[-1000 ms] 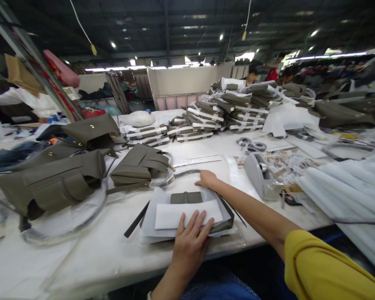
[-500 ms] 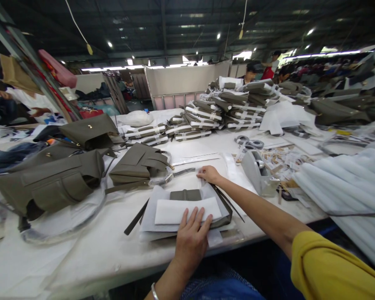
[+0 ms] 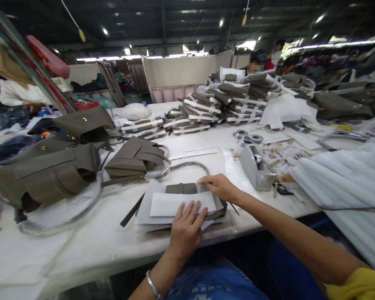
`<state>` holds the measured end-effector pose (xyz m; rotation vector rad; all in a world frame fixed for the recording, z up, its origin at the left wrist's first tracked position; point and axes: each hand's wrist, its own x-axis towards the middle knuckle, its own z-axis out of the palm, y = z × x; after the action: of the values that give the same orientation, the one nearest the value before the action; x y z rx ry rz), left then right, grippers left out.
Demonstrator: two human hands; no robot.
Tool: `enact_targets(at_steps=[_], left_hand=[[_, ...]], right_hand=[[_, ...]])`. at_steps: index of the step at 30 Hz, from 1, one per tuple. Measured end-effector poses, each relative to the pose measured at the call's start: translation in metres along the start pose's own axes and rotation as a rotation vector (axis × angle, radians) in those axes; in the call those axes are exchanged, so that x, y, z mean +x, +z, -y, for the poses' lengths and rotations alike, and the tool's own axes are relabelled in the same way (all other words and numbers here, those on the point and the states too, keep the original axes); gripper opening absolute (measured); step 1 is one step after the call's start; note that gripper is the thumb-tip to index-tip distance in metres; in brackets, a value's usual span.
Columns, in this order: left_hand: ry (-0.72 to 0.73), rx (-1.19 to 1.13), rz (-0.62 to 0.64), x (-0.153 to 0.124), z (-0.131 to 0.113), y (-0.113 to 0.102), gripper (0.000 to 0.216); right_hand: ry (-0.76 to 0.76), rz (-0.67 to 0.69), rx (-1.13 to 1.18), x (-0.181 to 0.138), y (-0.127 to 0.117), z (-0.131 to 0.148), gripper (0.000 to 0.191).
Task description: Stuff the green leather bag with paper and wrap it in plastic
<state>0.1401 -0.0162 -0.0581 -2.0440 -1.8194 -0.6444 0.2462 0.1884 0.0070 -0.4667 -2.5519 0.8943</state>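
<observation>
Left hand [image 3: 186,229]: open, palm down, fingers straight and a little spread, lying flat on a white pad [image 3: 171,205]. Grips nothing; fingertips reach about halfway up the pad. Silver bangle [image 3: 152,285] on that wrist.

Right hand [image 3: 218,185]: nearly closed, thumb and forefinger brought together at the fingertips. They seem to pinch the upper right part of a translucent sheet [image 3: 143,207]; the exact contact is too small to be sure of. Other fingers curled in, knuckles up.

Olive bag [image 3: 181,188]: lies flat at the near edge of the table [image 3: 93,246], directly in front of the person, mostly covered by sheet and pad. A patch shows above the pad, another at the right side. Dark strap [image 3: 132,211] sticks out at left, pointing down toward the table edge.

Just beyond, to the left: a second olive bag [image 3: 134,157]. A wrapped handle [image 3: 190,165] curves from beside it toward the right hand. Larger bag [image 3: 54,175] farther left.

Right of the hands: grey tape dispenser [image 3: 251,168], then loose tags [image 3: 284,154], then a heap of white foam [image 3: 346,175]. Wrapped bundles [image 3: 203,116] piled at the far side.
</observation>
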Motion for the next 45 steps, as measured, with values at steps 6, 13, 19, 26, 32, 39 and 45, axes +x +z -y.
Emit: enact_targets(at_steps=[6, 13, 19, 26, 32, 39, 45], left_hand=[[-0.020, -0.004, -0.010, 0.000, -0.001, -0.001, 0.048], [-0.042, -0.012, 0.008, -0.001, -0.002, 0.000, 0.048], [-0.054, -0.055, 0.024, 0.000, -0.003, -0.001, 0.052], [-0.068, -0.103, 0.003, 0.000, -0.002, 0.000, 0.044], [-0.097, -0.178, -0.050, 0.002, -0.004, -0.002, 0.044], [-0.104, -0.208, 0.000, 0.005, -0.003, -0.007, 0.060], [-0.063, -0.184, 0.005, 0.002, 0.000, -0.001, 0.058]], right_hand=[[-0.243, -0.058, -0.269, -0.031, 0.017, 0.001, 0.030], [-0.427, -0.064, -0.392, -0.040, 0.024, 0.001, 0.030], [-0.359, -0.069, -0.383, -0.054, 0.033, 0.006, 0.034], [-0.291, -0.018, -0.362, -0.077, 0.043, 0.008, 0.033], [-0.282, -0.032, -0.216, -0.093, 0.041, 0.007, 0.037], [-0.212, -0.013, -0.076, -0.101, 0.030, 0.006, 0.038], [-0.272, 0.008, -0.114, -0.108, 0.033, 0.012, 0.066]])
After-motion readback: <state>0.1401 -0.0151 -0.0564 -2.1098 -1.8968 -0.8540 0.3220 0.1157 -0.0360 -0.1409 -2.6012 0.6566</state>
